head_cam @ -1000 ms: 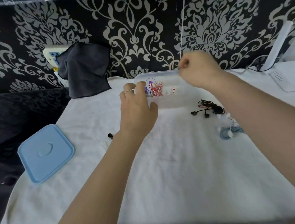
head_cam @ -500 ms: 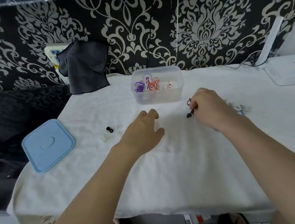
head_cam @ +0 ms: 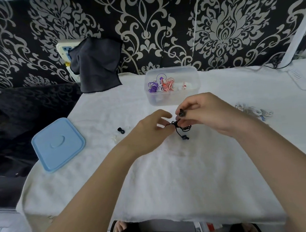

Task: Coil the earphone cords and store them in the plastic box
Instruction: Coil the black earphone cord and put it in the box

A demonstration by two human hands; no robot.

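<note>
Both my hands have come together mid-frame: right hand (head_cam: pixel 206 114) pinches the black earphone cord (head_cam: pixel 182 127) at one bud, left hand (head_cam: pixel 150 132) pinches its other end. A loose bud dangles and may snag. Beyond, the plastic box (head_cam: pixel 173 97) holds coiled cords.

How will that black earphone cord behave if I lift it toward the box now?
Likely floppy: the black earphone cord sags in loose loops between the left hand and right hand. One earbud dangles and would probably swing. It looks light and could uncoil or snag on the plastic box rim.
</note>
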